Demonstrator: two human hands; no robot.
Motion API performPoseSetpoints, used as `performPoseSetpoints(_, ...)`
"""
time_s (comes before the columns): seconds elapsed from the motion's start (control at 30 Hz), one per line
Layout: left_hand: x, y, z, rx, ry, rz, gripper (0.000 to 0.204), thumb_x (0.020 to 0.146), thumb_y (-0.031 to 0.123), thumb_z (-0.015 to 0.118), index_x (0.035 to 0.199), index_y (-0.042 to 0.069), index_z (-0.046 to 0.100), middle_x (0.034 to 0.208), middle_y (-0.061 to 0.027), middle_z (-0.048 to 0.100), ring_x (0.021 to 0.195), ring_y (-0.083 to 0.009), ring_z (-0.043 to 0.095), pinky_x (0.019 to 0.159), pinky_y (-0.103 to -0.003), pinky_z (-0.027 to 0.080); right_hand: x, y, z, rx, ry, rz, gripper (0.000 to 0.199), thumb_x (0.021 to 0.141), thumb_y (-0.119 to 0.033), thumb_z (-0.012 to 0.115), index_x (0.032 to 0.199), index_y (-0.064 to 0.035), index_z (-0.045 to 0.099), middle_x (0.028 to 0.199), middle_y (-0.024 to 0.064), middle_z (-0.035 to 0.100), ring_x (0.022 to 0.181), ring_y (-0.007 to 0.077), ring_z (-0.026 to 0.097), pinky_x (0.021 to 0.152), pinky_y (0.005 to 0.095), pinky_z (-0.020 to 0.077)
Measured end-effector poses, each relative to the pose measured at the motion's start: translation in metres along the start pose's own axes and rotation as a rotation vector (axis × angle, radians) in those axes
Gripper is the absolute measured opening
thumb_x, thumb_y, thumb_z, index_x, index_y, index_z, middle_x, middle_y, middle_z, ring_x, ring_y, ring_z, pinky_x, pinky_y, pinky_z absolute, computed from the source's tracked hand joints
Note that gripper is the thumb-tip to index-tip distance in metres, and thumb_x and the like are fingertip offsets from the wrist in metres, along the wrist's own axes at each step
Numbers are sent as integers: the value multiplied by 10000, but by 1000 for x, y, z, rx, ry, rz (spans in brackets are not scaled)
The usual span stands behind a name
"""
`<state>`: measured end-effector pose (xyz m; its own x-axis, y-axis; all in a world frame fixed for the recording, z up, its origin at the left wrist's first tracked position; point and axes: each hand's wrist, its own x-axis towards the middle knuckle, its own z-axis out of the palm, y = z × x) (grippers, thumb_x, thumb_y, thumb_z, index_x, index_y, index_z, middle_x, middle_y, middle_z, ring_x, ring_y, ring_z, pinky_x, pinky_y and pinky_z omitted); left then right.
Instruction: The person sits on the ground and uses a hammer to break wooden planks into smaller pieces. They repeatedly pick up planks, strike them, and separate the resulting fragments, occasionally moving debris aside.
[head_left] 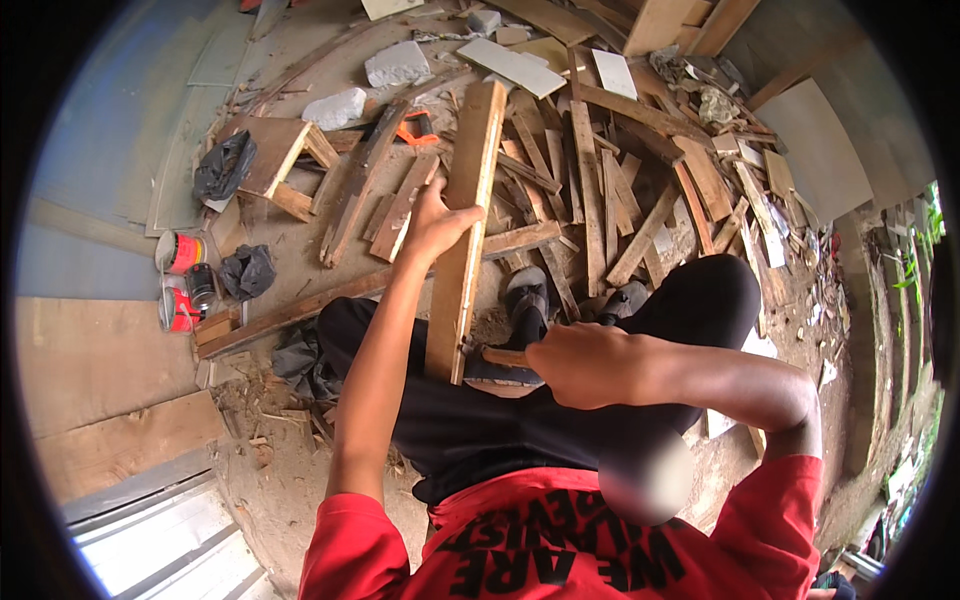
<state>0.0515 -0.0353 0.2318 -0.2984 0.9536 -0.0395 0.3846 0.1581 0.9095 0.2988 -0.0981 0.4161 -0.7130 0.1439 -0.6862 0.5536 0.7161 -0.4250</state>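
A long wooden plank [463, 200] stands tilted in front of me, its lower end by my lap. My left hand [440, 222] is closed around the plank's middle, thumb across the face and fingers behind the left edge. Low on the right, my right hand [590, 365] makes a fist around the wooden handle of what looks like a hammer [503, 356]. The tool's dark head is at the plank's lower right edge and is too small to make out clearly; I cannot tell whether it touches a nail there.
Scrap boards [590, 190] lie heaped ahead and to the right. A small wooden stool-like frame [265, 160] with a black plastic bag [224, 165] is at the left, near red cans [180, 252]. An orange-handled tool [416, 127] and white rubble blocks [397, 64] lie farther off.
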Motion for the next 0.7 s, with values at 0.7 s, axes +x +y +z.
performPoseSetpoints(0.7, -28, 10, -76, -910, 586, -83, 641, 808, 289, 762, 1269, -47, 469, 1107, -127, 547, 1022, -213, 560, 881, -359, 461, -6, -7, -32, 379, 631, -401, 259, 899, -226, 699, 1021, -6, 642, 757, 145, 653, 617, 234, 641, 595, 351, 491)
